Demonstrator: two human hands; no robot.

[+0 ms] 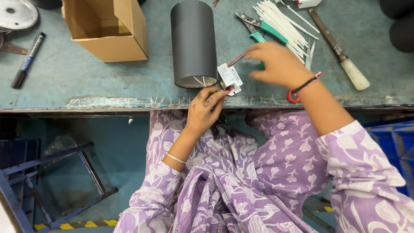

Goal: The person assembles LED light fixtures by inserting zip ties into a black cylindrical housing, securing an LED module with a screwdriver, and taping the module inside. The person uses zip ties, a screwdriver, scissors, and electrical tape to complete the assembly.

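**Both hands at the small white module by the table edge**

Nearest to me is my lap in purple flowered cloth, below the worn front edge of the blue-green table (86, 73). My left hand (206, 110) comes up from under that edge, fingers closed in a pinch on the near corner of a small white module (230, 77), which lies on the table just behind the edge. Red and black wires (238, 58) run from the module away to the right.

My right hand (276, 64) hovers just right of the module, blurred, fingers spread and loose; I cannot tell whether it grips anything. It has a red and black band at the wrist.

Touching or just beside the module on its left lies a dark grey cylinder (193, 41), its open end facing me. Further back, an open cardboard box (110, 28) sits to the left, with a black marker (28, 58) beyond it. Behind my right hand lie green-handled pliers (263, 28), a bundle of white cable ties (282, 21) and a wooden-handled tool (343, 58).
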